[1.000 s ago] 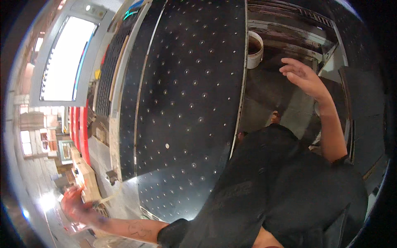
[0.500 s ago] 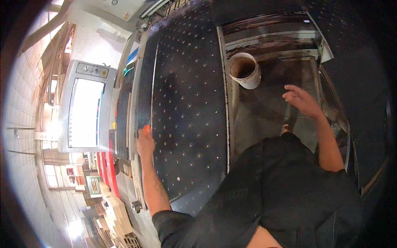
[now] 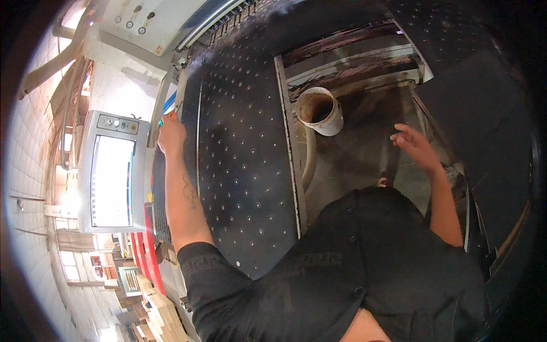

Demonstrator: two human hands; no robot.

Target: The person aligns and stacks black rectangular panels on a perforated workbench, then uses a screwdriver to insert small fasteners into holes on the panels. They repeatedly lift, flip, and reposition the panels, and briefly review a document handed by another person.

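My left arm reaches out to the far left edge of a dark table surface (image 3: 239, 171) dotted with small metal studs. My left hand (image 3: 172, 137) is closed at that edge, beside a blue and green item (image 3: 168, 108). Whatever its fingers hold is mostly hidden. Out in the air over the floor gap, my right hand (image 3: 416, 147) has loosely bent fingers held apart and nothing in it. To the left of it stands a white bucket (image 3: 332, 124), its inside stained brown.
A grey control panel with a bright screen (image 3: 112, 182) stands at the left, near a dark keyboard (image 3: 160, 199). Red bars (image 3: 149, 251) and stacked wood (image 3: 162, 310) lie lower left. Another dark table section (image 3: 484, 131) borders the gap on the right.
My left hand has moved farther away along the table's left edge, to the blue and green item. The orange thing seen in it before is now mostly hidden. My right hand stays nearly still.
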